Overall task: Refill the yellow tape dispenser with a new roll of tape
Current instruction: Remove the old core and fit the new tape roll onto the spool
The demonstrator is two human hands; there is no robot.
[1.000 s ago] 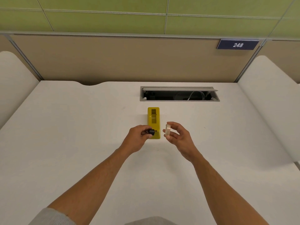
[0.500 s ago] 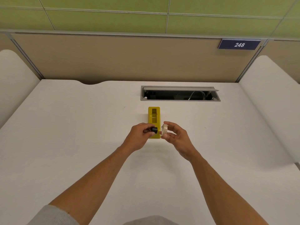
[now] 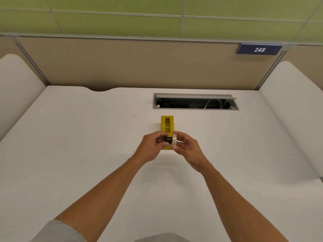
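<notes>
The yellow tape dispenser (image 3: pixel 167 124) lies on the white desk, its open slot facing up and its near end hidden behind my hands. My left hand (image 3: pixel 151 147) pinches a small black spool core (image 3: pixel 168 140) by its left end. My right hand (image 3: pixel 187 148) holds a pale roll of tape (image 3: pixel 174 140) upright between thumb and fingers. The core's right end meets the roll's centre hole, just above the dispenser's near end.
An open grey cable hatch (image 3: pixel 195 102) is sunk into the white desk (image 3: pixel 87 137) behind the dispenser. Beige partition panels close the back, with a blue sign reading 248 (image 3: pixel 259 49). White curved dividers stand at the left and right.
My hands have come together: the roll and the black core were apart a second ago and now touch, with the core entering the roll's hole. The dispenser stayed put.
</notes>
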